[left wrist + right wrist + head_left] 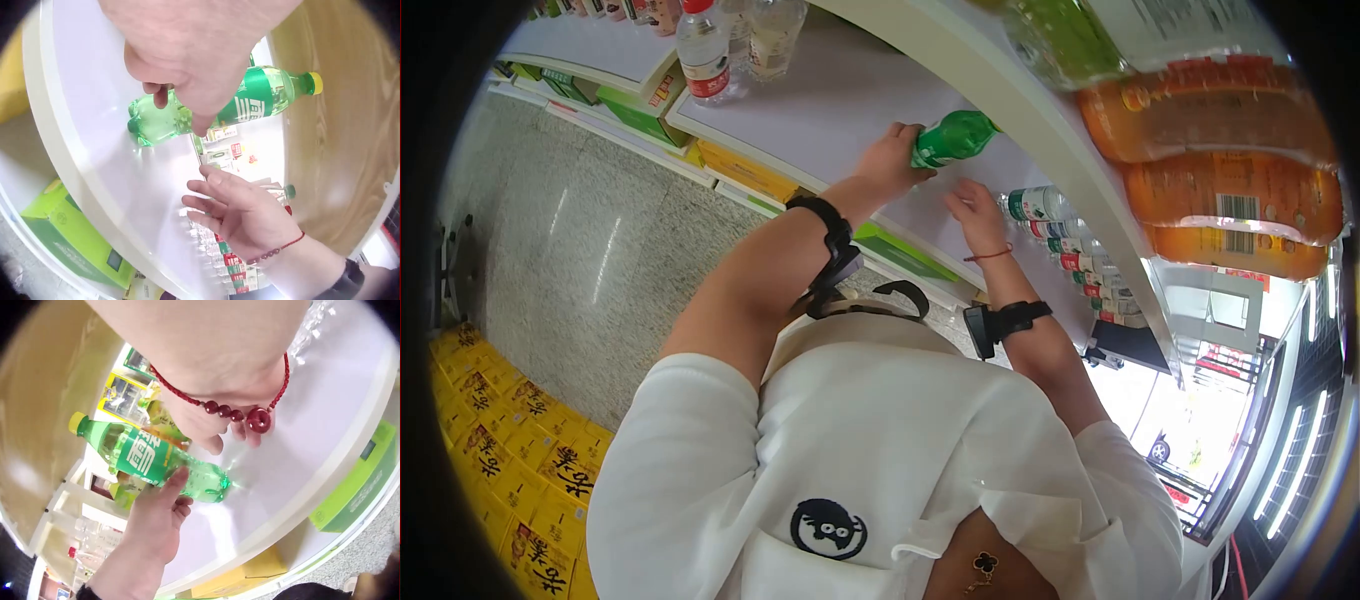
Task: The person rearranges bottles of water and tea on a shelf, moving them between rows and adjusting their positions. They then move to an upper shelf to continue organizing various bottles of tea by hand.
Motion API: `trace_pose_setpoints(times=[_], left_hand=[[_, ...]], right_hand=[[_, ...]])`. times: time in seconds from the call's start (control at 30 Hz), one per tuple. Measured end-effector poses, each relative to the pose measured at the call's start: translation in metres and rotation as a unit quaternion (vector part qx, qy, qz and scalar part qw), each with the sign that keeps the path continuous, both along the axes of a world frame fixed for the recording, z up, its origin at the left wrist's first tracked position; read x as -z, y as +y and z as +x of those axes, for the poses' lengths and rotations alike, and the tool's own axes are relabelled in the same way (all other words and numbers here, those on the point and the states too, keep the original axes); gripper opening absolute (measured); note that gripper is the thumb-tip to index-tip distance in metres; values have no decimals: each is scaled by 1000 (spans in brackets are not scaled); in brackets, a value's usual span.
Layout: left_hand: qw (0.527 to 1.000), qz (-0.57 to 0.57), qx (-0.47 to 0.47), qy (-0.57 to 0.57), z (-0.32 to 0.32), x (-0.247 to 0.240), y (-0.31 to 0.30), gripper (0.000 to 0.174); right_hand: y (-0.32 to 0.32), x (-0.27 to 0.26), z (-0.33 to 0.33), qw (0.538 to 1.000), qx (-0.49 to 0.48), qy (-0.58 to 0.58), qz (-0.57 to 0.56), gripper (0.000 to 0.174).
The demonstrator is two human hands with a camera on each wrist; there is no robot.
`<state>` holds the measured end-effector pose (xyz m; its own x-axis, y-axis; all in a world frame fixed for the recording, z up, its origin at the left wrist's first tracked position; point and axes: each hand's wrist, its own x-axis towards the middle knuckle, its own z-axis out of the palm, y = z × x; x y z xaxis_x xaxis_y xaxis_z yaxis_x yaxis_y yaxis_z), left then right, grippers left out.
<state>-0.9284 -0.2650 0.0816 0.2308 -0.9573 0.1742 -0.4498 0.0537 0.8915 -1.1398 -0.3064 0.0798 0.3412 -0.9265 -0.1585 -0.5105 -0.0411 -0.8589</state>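
Observation:
My left hand [890, 162] grips a green plastic bottle [956, 138] with a green-and-white label, its fingers and thumb around the base half. The bottle [270, 94] lies sideways in the air over a white shelf, its yellow cap pointing away from the hand [194, 69]. Beside it, my right hand [978, 215], with a red bead bracelet, holds nothing; its fingers are spread and slightly bent in the left wrist view. In the right wrist view, the right hand [219, 394] hangs near the bottle [147, 455] without visibly gripping it, and the left thumb lies along the bottle's underside.
On the white shelf [830, 95], clear bottles [705, 60] stand at the left and a row of small labelled bottles [1080, 250] at the right. Orange drink bottles [1210, 120] fill the shelf above. Yellow cartons [510, 450] are on the floor; a green box [75, 237] sits lower.

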Motion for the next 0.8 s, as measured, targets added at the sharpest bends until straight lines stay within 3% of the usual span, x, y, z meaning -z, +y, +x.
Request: trace_pose_setpoints(times=[0.3,0.73,0.8], left_hand=[[999,2,33,14,-95,8,-38,66],[999,36,-5,4,-156,15,-75,62],[1000,27,-11,5,-159,18,-78,62]], right_hand=[[-21,14,-120,996,25,79,12,40],[-55,29,-170,993,-54,68,81,45],[-58,27,-171,986,-90,131,47,46]])
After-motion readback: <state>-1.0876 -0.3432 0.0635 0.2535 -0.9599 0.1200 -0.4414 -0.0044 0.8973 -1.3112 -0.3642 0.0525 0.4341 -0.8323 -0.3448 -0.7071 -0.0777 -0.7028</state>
